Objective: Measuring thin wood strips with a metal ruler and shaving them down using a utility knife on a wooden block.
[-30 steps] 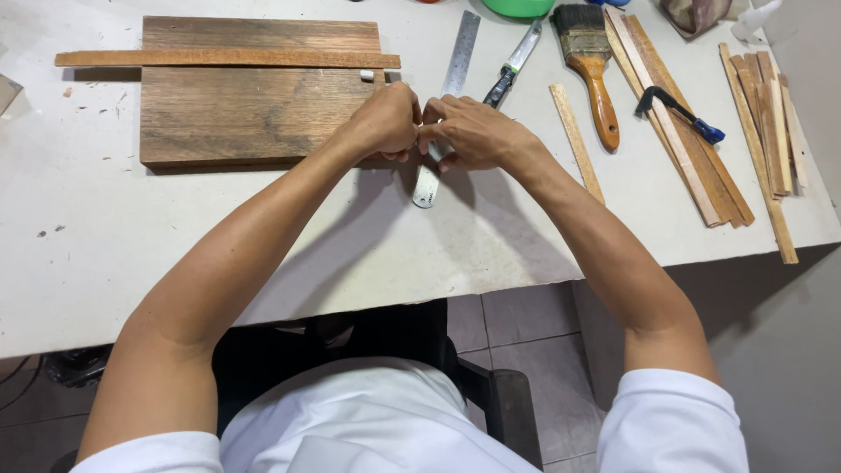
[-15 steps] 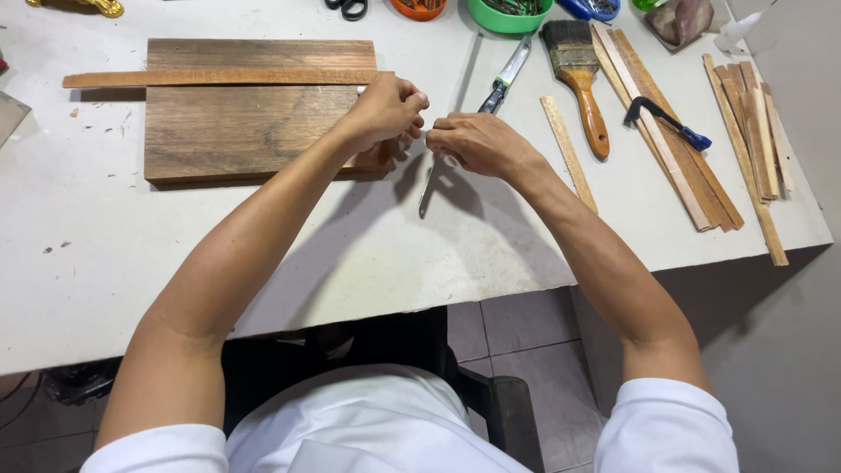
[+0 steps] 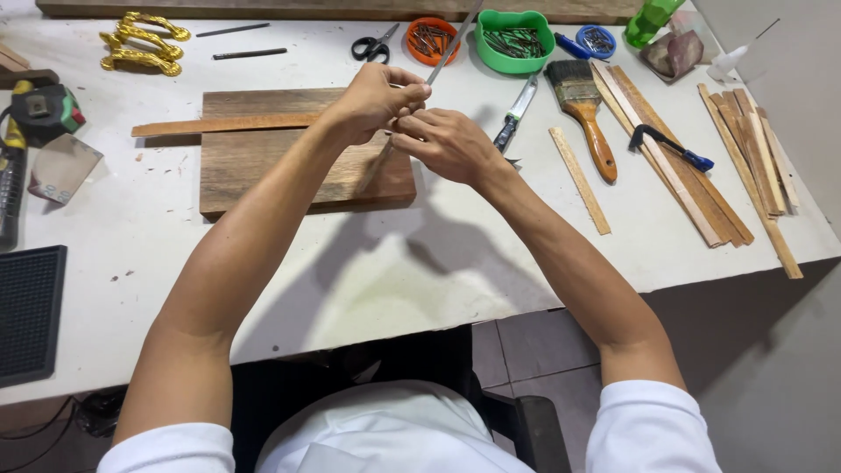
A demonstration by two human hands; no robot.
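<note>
My left hand and my right hand meet above the right end of a brown wooden board. Both pinch a long thin metal strip. The strip is off the table and slants from the top of the view down to the board under my hands. A thin wooden slat lies across the top of the board, just left of my left hand. A utility knife rests on the white table, right of my right hand.
A paintbrush, a loose slat, a blue-handled tool and bundles of wooden slats lie to the right. Scissors and bowls of nails sit behind. Gold handles, a tape measure and a black mat are left.
The metal strip lay flat on the table under my hands a second ago. Now both hands have lifted it, and it tilts up over the board's right end.
</note>
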